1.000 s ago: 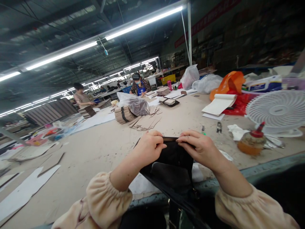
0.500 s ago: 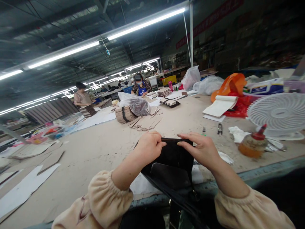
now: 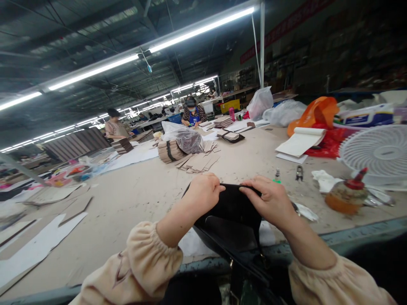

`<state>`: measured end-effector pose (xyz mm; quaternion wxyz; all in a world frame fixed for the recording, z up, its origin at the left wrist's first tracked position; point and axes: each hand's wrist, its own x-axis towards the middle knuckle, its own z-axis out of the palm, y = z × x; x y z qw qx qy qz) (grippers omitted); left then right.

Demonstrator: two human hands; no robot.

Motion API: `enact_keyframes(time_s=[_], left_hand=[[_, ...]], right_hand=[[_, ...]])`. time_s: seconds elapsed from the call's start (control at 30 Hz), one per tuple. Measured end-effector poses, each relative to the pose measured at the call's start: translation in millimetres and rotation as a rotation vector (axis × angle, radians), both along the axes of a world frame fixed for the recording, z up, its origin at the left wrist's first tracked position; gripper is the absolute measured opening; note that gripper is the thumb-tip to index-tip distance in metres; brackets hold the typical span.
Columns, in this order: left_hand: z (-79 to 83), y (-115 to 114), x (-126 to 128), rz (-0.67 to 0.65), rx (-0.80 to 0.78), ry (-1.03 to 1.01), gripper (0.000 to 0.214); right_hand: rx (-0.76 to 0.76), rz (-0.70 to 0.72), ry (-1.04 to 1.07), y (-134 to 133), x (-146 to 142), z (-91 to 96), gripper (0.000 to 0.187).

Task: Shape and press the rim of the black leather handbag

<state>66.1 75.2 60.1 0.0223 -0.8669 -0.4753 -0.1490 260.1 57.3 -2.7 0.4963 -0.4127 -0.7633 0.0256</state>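
A black bag (image 3: 235, 231) with small gold-coloured metal fittings lies over the table's front edge, its mouth spread toward me. My left hand (image 3: 205, 192) is closed on the far rim, thumb and fingers pinching the edge. My right hand (image 3: 269, 197) pinches the same rim a little to the right, thumb inside and fingers on top. Between the two hands a short stretch of rim shows. The inside is dark, and its lower part is hard to make out. White paper (image 3: 195, 242) lies under the bag.
A glue bottle (image 3: 346, 197) with a red nozzle, thread snips (image 3: 299, 173) and a white fan (image 3: 381, 152) stand to the right. Beyond the hands are stacked brown pieces (image 3: 170, 151) and a plastic bag (image 3: 187, 137). Two co-workers are farther back.
The view has shifted slightly, so the scene sits a little farther right. Both hands keep their pinch on the bag's rim, with little visible movement.
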Motion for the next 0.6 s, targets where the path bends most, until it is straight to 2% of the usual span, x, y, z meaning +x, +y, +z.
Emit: enact_keyframes(time_s=[0.33, 0.47, 0.6], left_hand=[[1.7, 2, 4, 0.086, -0.002, 0.076, 0.024], [0.6, 0, 2, 0.071, 0.006, 0.057, 0.024], [-1.0, -5, 1, 0.065, 0.011, 0.018, 0.022]], right_hand=[[-0.014, -0.004, -0.004, 0, -2, -0.6, 0.013], [-0.102, 0.094, -0.105, 1, 4, 2.6, 0.021], [-0.169, 0.182, -0.161, -6, 7, 15.9, 0.035]])
